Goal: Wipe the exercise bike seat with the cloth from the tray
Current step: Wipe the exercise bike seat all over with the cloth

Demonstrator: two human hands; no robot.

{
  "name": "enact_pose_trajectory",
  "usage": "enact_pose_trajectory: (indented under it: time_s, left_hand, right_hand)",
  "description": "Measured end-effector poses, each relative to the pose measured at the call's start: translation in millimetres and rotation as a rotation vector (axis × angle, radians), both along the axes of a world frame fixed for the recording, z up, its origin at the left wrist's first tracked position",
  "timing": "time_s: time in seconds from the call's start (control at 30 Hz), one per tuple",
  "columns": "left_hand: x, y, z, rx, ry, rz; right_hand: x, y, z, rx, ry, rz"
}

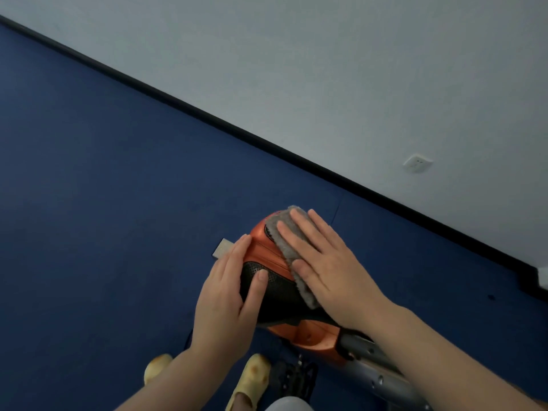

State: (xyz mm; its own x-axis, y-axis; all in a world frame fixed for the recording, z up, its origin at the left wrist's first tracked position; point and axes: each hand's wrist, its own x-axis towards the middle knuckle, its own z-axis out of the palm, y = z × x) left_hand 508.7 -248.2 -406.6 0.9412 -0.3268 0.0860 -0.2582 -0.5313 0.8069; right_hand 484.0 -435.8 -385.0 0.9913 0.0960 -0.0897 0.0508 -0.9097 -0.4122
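The exercise bike seat (267, 256) is orange and black with a perforated dark centre, and sits low in the middle of the head view. A grey fluffy cloth (280, 232) lies across its right half. My right hand (323, 262) lies flat on the cloth, fingers spread, pressing it onto the seat. Against the seat's left side rests my left hand (228, 295), fingers along the edge and thumb on the black centre, gripping it. The tray is not in view.
The grey seat post (376, 369) runs down to the lower right, with a black pedal (293, 378) below. My feet in yellow slippers (252, 375) stand on the blue floor (103, 203). A wall with a black skirting and a socket (417, 163) rises behind.
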Motion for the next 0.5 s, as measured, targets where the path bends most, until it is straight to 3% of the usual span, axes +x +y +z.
enact_pose_trajectory:
  time_s: [0.2,0.37,0.43,0.5]
  left_hand:
    - [-4.1,-3.2,-1.7,-0.014,-0.004,0.064]
    - [-6.0,-1.7,-2.1,-0.015,0.006,0.078]
    - [-4.7,-1.6,-1.5,-0.004,-0.005,0.063]
    - [-4.6,-2.2,-0.2,-0.007,-0.016,0.064]
  right_hand:
    - [36.9,16.2,1.1,0.181,0.041,-0.274]
    - [14.9,22.9,0.0,-0.121,-0.111,-0.045]
    - [3.2,11.8,-2.1,-0.104,-0.104,0.007]
    - [4.0,7.0,-1.3,-0.009,-0.082,-0.092]
